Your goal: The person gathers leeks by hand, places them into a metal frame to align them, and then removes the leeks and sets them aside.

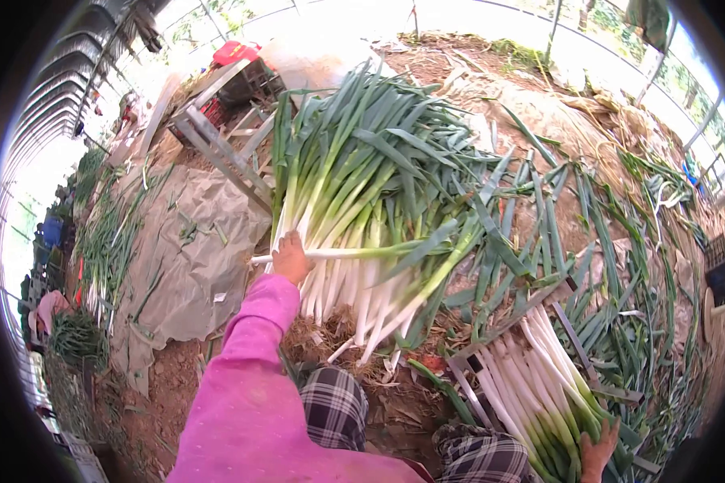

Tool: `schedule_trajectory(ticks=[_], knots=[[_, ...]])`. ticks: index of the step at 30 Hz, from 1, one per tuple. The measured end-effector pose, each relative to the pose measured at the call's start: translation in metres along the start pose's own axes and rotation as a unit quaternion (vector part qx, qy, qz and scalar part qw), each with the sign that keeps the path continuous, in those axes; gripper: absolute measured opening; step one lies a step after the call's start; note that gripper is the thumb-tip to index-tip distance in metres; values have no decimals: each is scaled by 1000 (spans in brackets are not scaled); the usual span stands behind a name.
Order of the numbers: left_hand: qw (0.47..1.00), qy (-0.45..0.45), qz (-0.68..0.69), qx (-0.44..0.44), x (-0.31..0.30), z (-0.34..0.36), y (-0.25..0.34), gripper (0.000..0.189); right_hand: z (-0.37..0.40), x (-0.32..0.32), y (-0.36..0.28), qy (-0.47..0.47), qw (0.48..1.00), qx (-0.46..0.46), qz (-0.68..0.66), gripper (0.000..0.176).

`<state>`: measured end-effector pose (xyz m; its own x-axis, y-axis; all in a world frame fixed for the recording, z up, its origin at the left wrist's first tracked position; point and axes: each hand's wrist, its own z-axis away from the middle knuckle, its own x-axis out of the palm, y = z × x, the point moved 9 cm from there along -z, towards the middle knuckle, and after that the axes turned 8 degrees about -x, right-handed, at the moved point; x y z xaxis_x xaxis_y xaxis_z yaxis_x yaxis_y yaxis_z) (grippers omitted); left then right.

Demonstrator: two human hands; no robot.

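Note:
My left hand is closed around the white shank of a leek, which lies crosswise over the big pile. Under it, the pile of leeks has its green leaves pointing away and its white, rooted ends towards me. At the lower right, my right hand rests on the green part of a bundle of leeks, fingers apart. That bundle lies in a metal frame with its white ends pointing away from me. The frame stands beside my knee, and part of it is hidden.
A metal stand with a dark crate is behind the pile on the left. Grey sheeting covers soil there. Loose leaves litter the ground at right. More leeks lie at far left.

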<state>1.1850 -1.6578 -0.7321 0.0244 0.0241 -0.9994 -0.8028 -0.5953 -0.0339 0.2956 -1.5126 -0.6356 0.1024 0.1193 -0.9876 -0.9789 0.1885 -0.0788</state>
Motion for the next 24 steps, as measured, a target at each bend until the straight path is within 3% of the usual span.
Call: schedule_trajectory(ticks=[1,4,10,12,13,16,17,20,21,24], knots=[[998,8,29,-52,3,2,-23,93,-11,-16,-28,50,997,-54,-29,65],[992,-87,10,-89,39,-2,-37,118,-34,-60,-145,57,982,-174,-55,64],[988,-114,88,-63,48,-5,-41,93,-15,-72,-320,55,923,-359,-123,67],[983,-124,122,-65,53,3,-40,81,-1,-71,-362,3,906,-395,-151,70],[994,-58,79,-53,38,15,-35,75,2,-68,-378,-41,919,-357,-160,69],[988,-60,108,-90,58,27,-27,77,19,-66,-412,-67,896,-405,-171,68],[989,-62,107,-83,60,30,-22,80,25,-71,-428,-36,878,-443,-177,62],[989,-58,124,-62,53,25,-26,79,37,-61,-432,-71,867,-461,-174,57],[984,-28,156,-81,44,24,-31,71,37,-57,-430,-82,875,-440,-184,52],[983,-62,146,-93,60,20,-25,62,41,-57,-427,-74,875,-446,-172,51]])
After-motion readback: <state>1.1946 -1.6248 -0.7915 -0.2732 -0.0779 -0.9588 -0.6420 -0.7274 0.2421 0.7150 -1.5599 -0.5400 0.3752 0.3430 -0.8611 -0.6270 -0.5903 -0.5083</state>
